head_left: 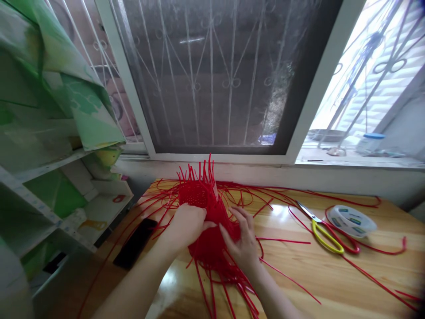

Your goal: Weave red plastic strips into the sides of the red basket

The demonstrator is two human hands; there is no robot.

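A red woven basket made of thin cords sits on the table in front of me, loose cord ends sticking up at its back and spilling from its front. My left hand is closed at the basket's left upper side, its fingertips partly hidden in the weave. Against the right side lies my right hand, thumb toward the front and fingers curved around the weave, gripping it. Scissors with yellow and red handles lie to the right, blades partly apart.
A wooden table carries long loose red cords. A roll of clear tape stands beside the scissors. At left lies a black phone, near a shelf unit with a green cloth. A barred window rises behind.
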